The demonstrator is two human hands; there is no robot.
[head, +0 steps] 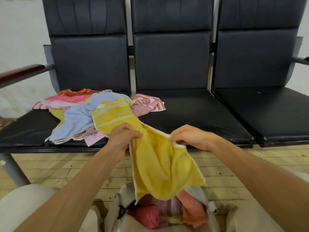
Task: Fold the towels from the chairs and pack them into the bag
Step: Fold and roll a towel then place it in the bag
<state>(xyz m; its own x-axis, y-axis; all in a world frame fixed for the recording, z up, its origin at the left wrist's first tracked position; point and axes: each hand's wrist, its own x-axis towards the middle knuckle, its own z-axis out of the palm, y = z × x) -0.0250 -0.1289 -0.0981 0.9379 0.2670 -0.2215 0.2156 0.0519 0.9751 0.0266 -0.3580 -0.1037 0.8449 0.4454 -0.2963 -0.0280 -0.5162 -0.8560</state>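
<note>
Yellow towel (pixel 160 164) is held up between your two hands, in front of a row of dark padded chairs (pixel 172 61). Your left hand (pixel 122 138) grips a bunched part of the towel, fingers curled round the cloth. Your right hand (pixel 189 138) pinches the white-trimmed top edge between thumb and fingers, a little to the right and at about the same height. Between the hands the edge sags, and the plain near end hangs down in a loose fold.

The towel's long axis runs from far left to near centre. Its patterned far end lies beyond your left hand, resting on a pile of unfolded towels (pixel 87 131) on the left seat (pixel 25 129). The pile includes a pale blue towel (pixel 75 121), pink towels (pixel 66 99) and a red patterned towel (pixel 148 102) that spills onto the middle seat (pixel 192 114). Your left hand is the one nearer that pile; your right hand holds the free side.

Directly under the hanging end, close to you at the bottom of the view, is a pale bag (pixel 115 198) with its mouth open. Inside it you can make out a rolled pink towel (pixel 147 215) and an orange towel (pixel 194 211).

The yellow towel looks not yet folded. To fold it, you would likely need to draw the far end off the pile toward you, since it trails away to the left of your grip.
</note>
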